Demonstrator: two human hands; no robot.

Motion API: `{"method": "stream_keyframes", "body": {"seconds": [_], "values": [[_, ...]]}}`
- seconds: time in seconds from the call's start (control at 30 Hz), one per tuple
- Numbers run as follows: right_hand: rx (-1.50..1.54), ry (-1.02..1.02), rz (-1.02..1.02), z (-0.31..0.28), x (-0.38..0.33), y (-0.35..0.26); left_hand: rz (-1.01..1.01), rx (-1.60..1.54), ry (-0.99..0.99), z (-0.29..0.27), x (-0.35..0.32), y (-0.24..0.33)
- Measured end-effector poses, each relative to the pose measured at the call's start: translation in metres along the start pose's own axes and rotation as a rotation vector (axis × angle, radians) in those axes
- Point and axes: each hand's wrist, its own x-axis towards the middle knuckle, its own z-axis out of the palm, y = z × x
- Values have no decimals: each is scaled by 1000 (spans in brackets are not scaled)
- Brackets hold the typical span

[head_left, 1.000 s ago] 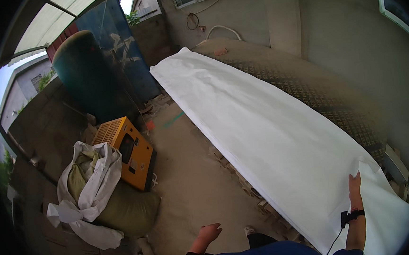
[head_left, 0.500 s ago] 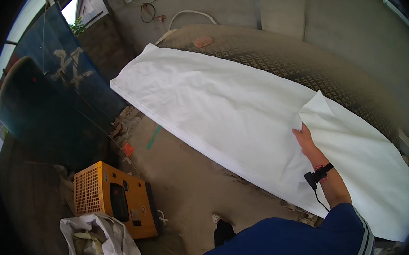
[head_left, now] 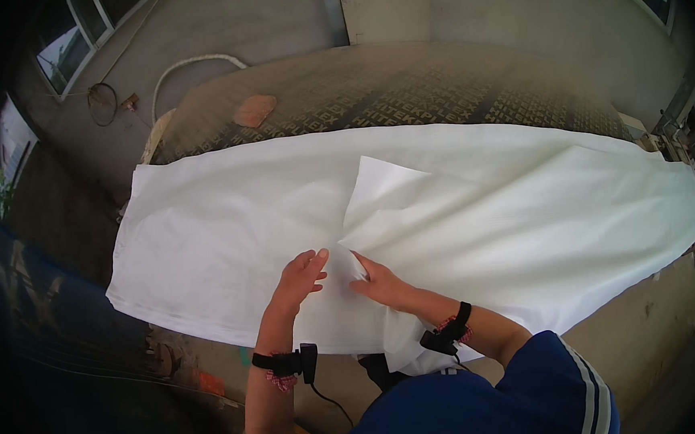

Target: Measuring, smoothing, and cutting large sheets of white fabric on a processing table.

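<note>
Across patterned table [head_left: 451,89], left hand [head_left: 299,277] now joins right hand [head_left: 378,279] on white cloth [head_left: 524,213]

Bare forearms, no sleeves below elbows. Left hand [head_left: 299,278]: bare, no glove, no rings seen. Left wrist: black strap w/ small black box on inner side, bit of red-patterned band beneath, thin black cable hanging off box. Right hand [head_left: 378,281]: bare too. Right wrist: same sort of black strap, small black unit, red-patterned bit showing, thin cable trailing back twd body. Torso: dark blue shirt, short sleeve on right shoulder w/ white stripes along side. Dark item at chest edge, too unclear to ID.
</note>
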Motion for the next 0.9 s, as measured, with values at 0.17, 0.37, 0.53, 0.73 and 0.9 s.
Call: {"method": "stream_keyframes", "body": {"seconds": [0.17, 0.37, 0.53, 0.73, 0.9], "values": [[-146, -121, 179, 145, 51, -37, -193, -41, -85, -98, 107, -39], [-282, -61, 201, 222, 112, -51, 413, 211, 307, -225, 189, -35], [-157, -86, 108, 354, 179, -24, 442, 287, 352, -383, 269, -83], [58, -187, 209, 530, 294, -88, 309, 174, 307, -587, 290, -97], [14, -318, 173, 610, 365, -91, 310, 388, 346, -685, 296, -109]]}}
